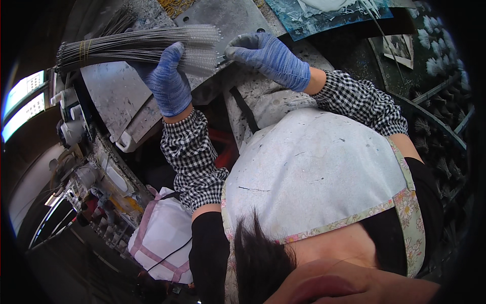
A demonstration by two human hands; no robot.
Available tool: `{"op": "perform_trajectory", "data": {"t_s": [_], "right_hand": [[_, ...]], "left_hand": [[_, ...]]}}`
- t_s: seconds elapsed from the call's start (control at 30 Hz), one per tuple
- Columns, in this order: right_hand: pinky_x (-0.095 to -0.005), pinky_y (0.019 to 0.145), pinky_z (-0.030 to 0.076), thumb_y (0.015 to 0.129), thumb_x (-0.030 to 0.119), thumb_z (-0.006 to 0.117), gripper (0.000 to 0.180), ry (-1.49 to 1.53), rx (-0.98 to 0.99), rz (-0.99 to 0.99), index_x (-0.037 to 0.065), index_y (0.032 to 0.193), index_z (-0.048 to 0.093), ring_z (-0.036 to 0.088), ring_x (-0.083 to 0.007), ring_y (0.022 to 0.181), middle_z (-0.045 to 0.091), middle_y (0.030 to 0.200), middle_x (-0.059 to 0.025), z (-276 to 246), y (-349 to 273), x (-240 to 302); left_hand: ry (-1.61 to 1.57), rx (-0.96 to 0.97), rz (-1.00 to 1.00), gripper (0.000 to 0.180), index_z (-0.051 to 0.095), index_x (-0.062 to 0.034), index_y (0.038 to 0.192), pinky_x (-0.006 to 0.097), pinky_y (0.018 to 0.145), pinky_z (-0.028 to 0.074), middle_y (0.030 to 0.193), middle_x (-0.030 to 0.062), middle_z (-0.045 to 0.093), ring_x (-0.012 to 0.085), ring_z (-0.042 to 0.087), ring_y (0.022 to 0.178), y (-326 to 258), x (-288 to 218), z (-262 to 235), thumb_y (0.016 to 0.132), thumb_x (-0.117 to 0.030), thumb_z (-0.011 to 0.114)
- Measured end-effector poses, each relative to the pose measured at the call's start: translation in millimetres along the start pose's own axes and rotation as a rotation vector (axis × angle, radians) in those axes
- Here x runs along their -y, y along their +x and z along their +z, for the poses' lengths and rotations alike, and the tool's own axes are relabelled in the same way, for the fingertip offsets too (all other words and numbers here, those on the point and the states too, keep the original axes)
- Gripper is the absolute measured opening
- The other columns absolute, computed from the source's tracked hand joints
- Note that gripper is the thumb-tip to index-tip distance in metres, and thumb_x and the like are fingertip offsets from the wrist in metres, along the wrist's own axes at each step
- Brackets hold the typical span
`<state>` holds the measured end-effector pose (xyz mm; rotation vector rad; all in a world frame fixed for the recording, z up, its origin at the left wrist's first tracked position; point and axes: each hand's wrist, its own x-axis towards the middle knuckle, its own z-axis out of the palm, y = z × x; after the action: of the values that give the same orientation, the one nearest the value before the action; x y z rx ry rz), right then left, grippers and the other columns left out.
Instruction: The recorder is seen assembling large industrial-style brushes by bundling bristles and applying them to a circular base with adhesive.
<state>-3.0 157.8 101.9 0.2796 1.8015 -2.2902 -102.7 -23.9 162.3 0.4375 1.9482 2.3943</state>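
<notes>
A long bundle of thin grey wires (126, 48) lies across the upper left, with yellow bands round its left part. Their right ends fan out and look twisted or bristly. My left hand (169, 83), in a blue knitted glove, is closed round the bundle, thumb on top and the other fingers mostly hidden beneath it. Just beyond the fanned ends is my right hand (271, 58), gloved the same way. Its thumb and fingers are pinched together at the wire tips; whatever lies between them is too small to make out.
Below the hands is a paint-spotted grey work surface (114, 88). At the top right lies a blue sheet (324, 17) with white material on it. White-tipped brush-like pieces (438, 40) and a metal frame (430, 114) stand at the right. A white bag (164, 235) with pink trim sits lower left.
</notes>
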Motion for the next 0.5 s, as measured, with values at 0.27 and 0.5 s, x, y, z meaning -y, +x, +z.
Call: {"op": "perform_trajectory", "data": {"t_s": [0.27,0.5], "right_hand": [[-0.0268,0.084,0.056,0.101,0.031,0.069,0.032,-0.194,-0.195,-0.277,0.001,0.112,0.073,0.068,-0.0109,0.093,0.074,0.098,-0.0059,-51,-44,10],[-0.0426,0.093,0.055,0.104,0.012,0.054,0.024,-1.428,-0.413,0.167,0.001,0.119,0.070,0.070,-0.0336,0.107,0.071,0.118,-0.0199,-245,-227,-154]], "left_hand": [[-0.239,-0.193,-0.173,0.056,0.055,-0.0018,0.138,0.039,0.105,0.051,0.118,0.0101,0.064,0.0244,0.064,0.109,0,4,-14,0.084,-0.004,0.068],[-0.808,-0.147,-0.371,0.046,0.065,-0.0034,0.125,0.051,0.103,0.052,0.121,0.0165,0.070,0.0331,0.066,0.113,-7,5,-38,0.095,-0.037,0.056]]}}
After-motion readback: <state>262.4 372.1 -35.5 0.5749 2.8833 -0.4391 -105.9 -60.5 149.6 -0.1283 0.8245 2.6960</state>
